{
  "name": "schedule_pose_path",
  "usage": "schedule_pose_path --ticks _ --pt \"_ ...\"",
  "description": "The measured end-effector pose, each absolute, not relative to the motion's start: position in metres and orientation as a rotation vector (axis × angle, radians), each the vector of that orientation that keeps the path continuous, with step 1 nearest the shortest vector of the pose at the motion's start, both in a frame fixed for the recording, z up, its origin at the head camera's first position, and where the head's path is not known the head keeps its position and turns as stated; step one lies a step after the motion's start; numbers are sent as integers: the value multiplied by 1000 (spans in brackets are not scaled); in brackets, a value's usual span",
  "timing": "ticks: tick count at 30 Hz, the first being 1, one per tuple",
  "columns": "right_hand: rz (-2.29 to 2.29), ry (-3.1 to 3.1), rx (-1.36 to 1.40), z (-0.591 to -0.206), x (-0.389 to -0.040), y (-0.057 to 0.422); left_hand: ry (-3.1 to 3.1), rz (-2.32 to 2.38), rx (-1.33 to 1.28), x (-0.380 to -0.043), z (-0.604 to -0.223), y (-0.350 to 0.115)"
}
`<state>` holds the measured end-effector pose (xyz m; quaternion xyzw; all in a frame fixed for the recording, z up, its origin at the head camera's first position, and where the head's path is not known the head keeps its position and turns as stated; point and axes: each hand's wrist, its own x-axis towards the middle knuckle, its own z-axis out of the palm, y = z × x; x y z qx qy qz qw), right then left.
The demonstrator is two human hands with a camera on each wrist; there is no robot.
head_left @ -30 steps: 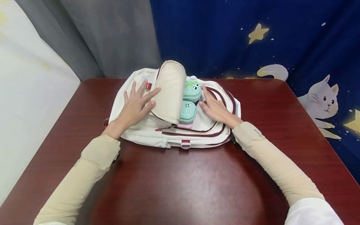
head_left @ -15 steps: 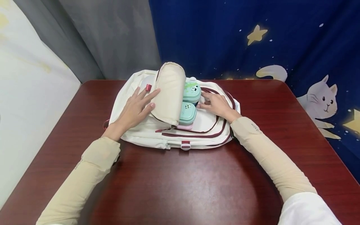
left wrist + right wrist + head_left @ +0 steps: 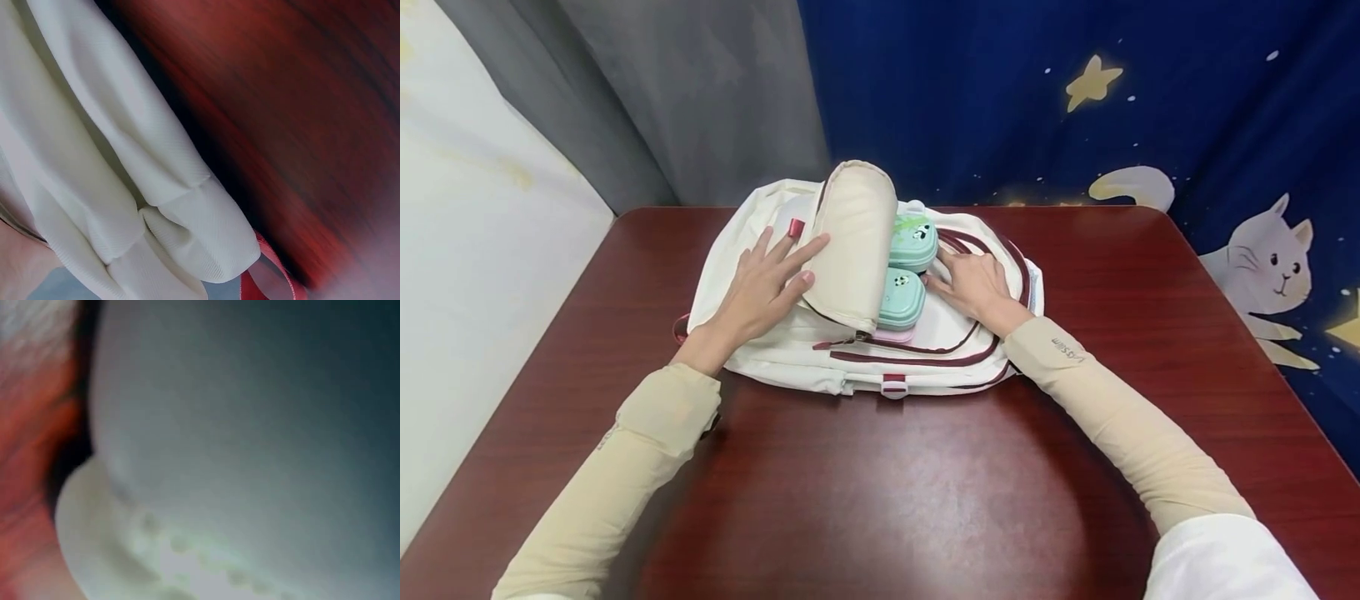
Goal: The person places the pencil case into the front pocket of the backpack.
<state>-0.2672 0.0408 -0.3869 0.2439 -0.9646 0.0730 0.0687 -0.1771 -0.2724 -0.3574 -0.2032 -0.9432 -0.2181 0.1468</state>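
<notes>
A white backpack [image 3: 775,354] with dark red zips lies flat on the table. Its cream front flap [image 3: 853,250] is folded back to the left. Two mint-green zip cases with panda pictures show in the pocket: an upper case [image 3: 913,237] and a lower case [image 3: 901,292]. A pink edge [image 3: 895,335] peeks out below the lower one. My left hand [image 3: 762,287] rests with spread fingers on the backpack, its fingertips on the flap. At the cases' right ends, my right hand [image 3: 973,283] has bent fingers; the fingertips are partly hidden, so I cannot tell whether they grip.
The dark red wooden table [image 3: 880,492] extends in front of and beside the backpack. Behind stand a grey curtain [image 3: 700,100] and a blue curtain [image 3: 955,100] with stars and a cat. In the left wrist view, a red strap loop [image 3: 275,265] sticks out from the backpack.
My right hand's fingers have gone from straight to bent, tucking in at the right ends of the cases. The left hand stays on the flap, its fingers slightly closer together.
</notes>
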Motion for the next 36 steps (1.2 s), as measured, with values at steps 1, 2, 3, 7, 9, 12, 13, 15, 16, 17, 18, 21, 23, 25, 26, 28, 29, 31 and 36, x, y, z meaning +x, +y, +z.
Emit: schedule_pose_path --ticks 1,2,3,7,9,12,13,15,16,17,18,21,23,25,26,28,29,31,36 --pt "224 -2910 743 -386 -268 40 -2715 -635 -581 -177 -357 -273" --pt "225 -2919 759 -384 -269 40 -2714 -640 -580 -177 -356 -274" --pt "231 -2931 784 -382 -270 41 -2716 -642 -579 -177 -356 -274" --pt "387 -3040 878 -369 -277 50 -2718 -654 -587 -176 -356 -275" --pt "648 -3142 880 -364 -280 57 -2716 -655 -592 -177 -356 -276" --pt "1157 -3236 789 -362 -282 67 -2711 -667 -592 -175 -359 -276" --pt "1256 -3240 748 -363 -282 69 -2709 -667 -595 -176 -359 -275" --pt "1336 -3213 707 -364 -282 70 -2704 -665 -605 -176 -359 -274" --pt "1297 -3202 706 -365 -282 70 -2704 -665 -607 -177 -359 -273" --pt "1245 -3194 703 -365 -281 69 -2702 -660 -608 -177 -359 -273" --pt "1192 -3186 697 -364 -281 67 -2704 -654 -605 -177 -358 -272" --pt "1067 -3201 699 -355 -286 60 -2709 -644 -594 -179 -354 -274" --pt "969 -3244 667 -353 -289 58 -2708 -661 -615 -181 -354 -273" --pt "833 -3295 612 -347 -293 54 -2702 -695 -632 -184 -352 -274" --pt "766 -3323 592 -343 -295 51 -2700 -711 -637 -185 -351 -275" --pt "718 -3379 545 -336 -297 47 -2693 -732 -644 -185 -347 -277" --pt "709 -3398 527 -334 -297 46 -2692 -726 -646 -186 -346 -277" --pt "767 -3428 511 -330 -296 46 -2702 -707 -645 -185 -345 -278" --pt "1167 -3390 651 -325 -286 55 -2778 -692 -563 -176 -348 -271"
